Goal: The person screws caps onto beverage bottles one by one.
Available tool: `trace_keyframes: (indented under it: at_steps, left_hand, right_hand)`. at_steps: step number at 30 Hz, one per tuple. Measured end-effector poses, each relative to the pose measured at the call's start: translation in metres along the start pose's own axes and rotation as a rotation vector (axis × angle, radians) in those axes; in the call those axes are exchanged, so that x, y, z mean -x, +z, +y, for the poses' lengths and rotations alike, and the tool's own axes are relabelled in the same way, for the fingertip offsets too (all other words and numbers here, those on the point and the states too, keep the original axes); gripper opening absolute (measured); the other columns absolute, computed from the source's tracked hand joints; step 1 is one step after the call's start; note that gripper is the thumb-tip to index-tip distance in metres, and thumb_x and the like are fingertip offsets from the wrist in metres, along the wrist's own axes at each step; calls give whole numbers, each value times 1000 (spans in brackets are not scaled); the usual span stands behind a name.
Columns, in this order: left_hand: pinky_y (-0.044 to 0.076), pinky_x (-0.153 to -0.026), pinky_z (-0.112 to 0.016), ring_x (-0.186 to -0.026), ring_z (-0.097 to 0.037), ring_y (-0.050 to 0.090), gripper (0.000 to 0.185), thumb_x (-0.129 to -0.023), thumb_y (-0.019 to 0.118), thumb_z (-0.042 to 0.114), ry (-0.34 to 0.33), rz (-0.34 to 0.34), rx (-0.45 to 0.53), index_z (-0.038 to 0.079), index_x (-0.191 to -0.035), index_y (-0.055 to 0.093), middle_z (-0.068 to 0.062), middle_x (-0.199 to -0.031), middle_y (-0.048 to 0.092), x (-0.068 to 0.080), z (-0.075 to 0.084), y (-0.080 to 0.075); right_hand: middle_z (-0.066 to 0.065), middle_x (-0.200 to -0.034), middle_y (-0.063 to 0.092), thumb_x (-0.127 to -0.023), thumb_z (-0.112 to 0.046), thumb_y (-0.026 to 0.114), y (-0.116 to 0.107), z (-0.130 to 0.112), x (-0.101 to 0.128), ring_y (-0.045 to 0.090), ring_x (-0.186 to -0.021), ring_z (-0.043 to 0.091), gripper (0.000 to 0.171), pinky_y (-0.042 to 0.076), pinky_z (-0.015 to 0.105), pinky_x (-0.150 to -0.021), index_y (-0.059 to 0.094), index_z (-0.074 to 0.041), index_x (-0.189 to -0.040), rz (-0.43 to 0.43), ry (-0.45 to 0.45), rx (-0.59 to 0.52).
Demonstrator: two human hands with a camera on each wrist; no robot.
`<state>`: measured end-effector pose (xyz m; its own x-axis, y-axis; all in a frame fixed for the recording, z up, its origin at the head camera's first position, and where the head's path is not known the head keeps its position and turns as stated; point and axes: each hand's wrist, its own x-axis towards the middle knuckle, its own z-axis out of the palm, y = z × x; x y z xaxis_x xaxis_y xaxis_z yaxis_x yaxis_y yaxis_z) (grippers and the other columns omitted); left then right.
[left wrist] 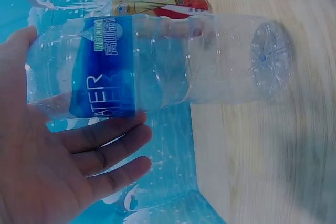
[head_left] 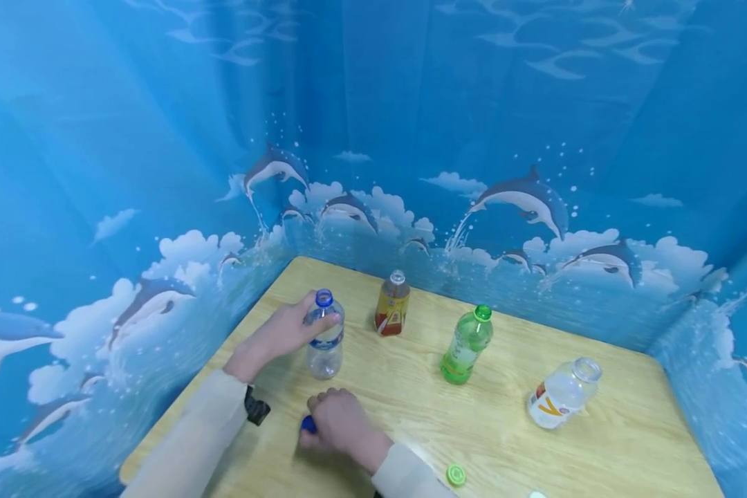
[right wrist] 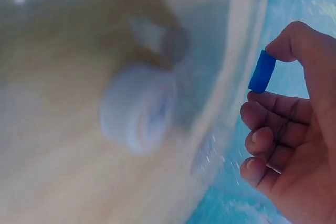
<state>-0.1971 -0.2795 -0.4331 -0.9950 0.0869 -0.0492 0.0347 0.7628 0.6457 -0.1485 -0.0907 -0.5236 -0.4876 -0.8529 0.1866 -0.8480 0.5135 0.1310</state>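
Note:
My left hand (head_left: 280,333) grips a clear plastic water bottle (head_left: 325,361) round its upper part, thumb on one side and fingers on the other. The bottle is upright, and its blue-ringed mouth has no cap on it. In the left wrist view, the blue label of the water bottle (left wrist: 107,66) shows, with several fingers (left wrist: 115,153) extended beside it. Lower on the table, my right hand (head_left: 342,420) pinches a blue bottle cap (head_left: 309,424). Seen from the right wrist, the cap (right wrist: 262,72) sits between thumb and index finger, the other fingers curled.
Uncapped bottles stand about the wooden table (head_left: 386,401): a brown drink bottle (head_left: 391,309), a green bottle (head_left: 465,349) and a clear labelled bottle (head_left: 557,398). Near the front lie a green cap (head_left: 456,475) and a whitish cap (head_left: 537,494). Blue dolphin-print curtains (head_left: 373,138) border the table.

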Motion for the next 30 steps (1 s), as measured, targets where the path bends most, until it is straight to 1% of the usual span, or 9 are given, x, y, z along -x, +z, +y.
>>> trace_keyframes:
  at_steps: [3,6,11,14,17,22,25,28,30]
  left_hand:
    - [52,-109,-60,-132,-40,63,97,-97,46,79,21,13,14,17,-168,24,-19,-148,61,0,2,4]
    - [51,-110,-61,-134,-42,62,98,-97,47,79,23,11,26,17,-168,23,-20,-149,60,0,5,6]
    - [49,-111,-63,-137,-44,58,100,-96,46,82,22,6,28,18,-168,23,-21,-153,57,0,10,10]
    - [51,-109,-62,-135,-42,61,98,-94,46,84,24,-1,34,21,-167,26,-18,-151,59,-1,14,13]
    - [52,-108,-62,-134,-41,62,100,-93,46,85,23,-17,33,22,-168,26,-17,-152,59,-2,19,18]
    - [54,-106,-60,-132,-37,64,99,-91,49,86,14,-61,59,26,-167,27,-14,-150,61,-3,34,31]
    - [55,-105,-58,-130,-35,65,97,-91,50,85,30,-88,74,27,-166,30,-13,-149,63,-3,45,40]
    - [57,-102,-55,-128,-32,67,94,-91,50,85,67,-99,59,30,-165,33,-11,-147,64,-4,56,47]
    - [58,-99,-53,-123,-30,70,90,-92,49,85,105,-100,50,32,-164,34,-9,-144,67,-4,63,51]
  right_hand:
    - [-10,-71,58,-86,-53,74,-9,15,2,49,-62,7,35,39,20,-56,64,-20,-85,4,48,-16]
    - [-9,-70,56,-86,-49,74,-19,35,7,47,-62,8,33,38,21,-56,65,-17,-86,19,107,-78]
    - [-9,-65,50,-82,-42,76,-39,71,19,42,-59,8,30,34,23,-54,60,-18,-77,72,194,-209]
    - [-10,-63,47,-79,-36,75,-54,91,27,40,-56,8,26,32,23,-51,58,-18,-73,114,236,-296]
    - [-10,-62,46,-78,-31,72,-72,109,32,39,-55,8,20,32,23,-49,57,-18,-72,142,286,-351]
    - [-9,-64,50,-81,-28,70,-105,130,37,40,-56,8,15,35,23,-51,59,-20,-75,187,355,-402]
    - [-7,-64,49,-83,-27,69,-123,138,39,39,-55,8,15,33,24,-51,58,-20,-76,235,364,-412]
    - [-7,-63,48,-85,-26,69,-136,142,40,38,-54,7,16,32,23,-49,57,-18,-76,275,352,-402]
    - [-7,-64,48,-85,-26,69,-142,143,39,38,-55,8,16,32,23,-50,58,-17,-78,297,331,-382]
